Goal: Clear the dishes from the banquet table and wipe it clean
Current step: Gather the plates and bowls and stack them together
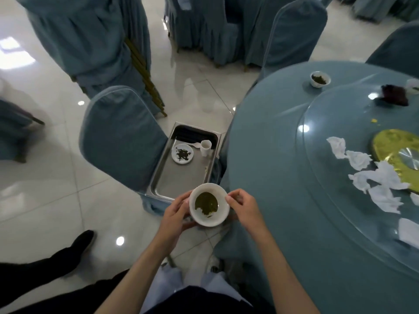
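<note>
- Head view: your left hand (174, 211) and right hand (243, 206) both grip the bowl (209, 205).
- Bowl hangs over the tray's (181, 182) near end; the tray's length runs straight ahead of you.

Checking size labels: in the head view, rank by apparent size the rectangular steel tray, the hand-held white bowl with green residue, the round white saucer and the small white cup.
1. rectangular steel tray
2. white bowl with green residue, enlarged by nearness to the camera
3. round white saucer
4. small white cup
</note>
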{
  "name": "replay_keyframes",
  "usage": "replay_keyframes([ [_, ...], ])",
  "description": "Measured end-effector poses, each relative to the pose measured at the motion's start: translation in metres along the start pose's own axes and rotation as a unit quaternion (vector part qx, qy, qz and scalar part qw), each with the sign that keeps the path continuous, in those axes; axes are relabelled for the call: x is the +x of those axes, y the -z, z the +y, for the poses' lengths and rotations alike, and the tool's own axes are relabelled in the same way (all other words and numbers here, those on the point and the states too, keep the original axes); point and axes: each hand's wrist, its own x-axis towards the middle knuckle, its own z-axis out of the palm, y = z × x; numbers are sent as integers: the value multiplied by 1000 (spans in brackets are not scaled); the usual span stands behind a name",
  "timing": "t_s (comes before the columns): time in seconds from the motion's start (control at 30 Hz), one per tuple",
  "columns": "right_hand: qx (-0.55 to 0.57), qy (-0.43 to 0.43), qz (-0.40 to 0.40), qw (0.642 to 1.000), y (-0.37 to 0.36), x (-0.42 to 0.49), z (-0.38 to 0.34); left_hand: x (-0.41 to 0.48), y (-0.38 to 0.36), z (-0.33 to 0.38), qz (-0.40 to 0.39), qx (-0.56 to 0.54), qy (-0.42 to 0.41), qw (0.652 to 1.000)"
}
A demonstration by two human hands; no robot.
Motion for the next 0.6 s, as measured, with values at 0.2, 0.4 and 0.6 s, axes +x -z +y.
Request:
replay_keyframes([
  [0.2, 2, 17, 39, 999, -54, 13, -30, 14, 53, 24, 6, -14, 14, 1000],
  [0.4, -16, 50, 61, 997, -107, 28, -53, 27, 102, 50, -2, -25, 18, 1000],
  [0.6, -21, 67, 61, 996, -158, 43, -78, 41, 155, 70, -1, -24, -10, 1000],
])
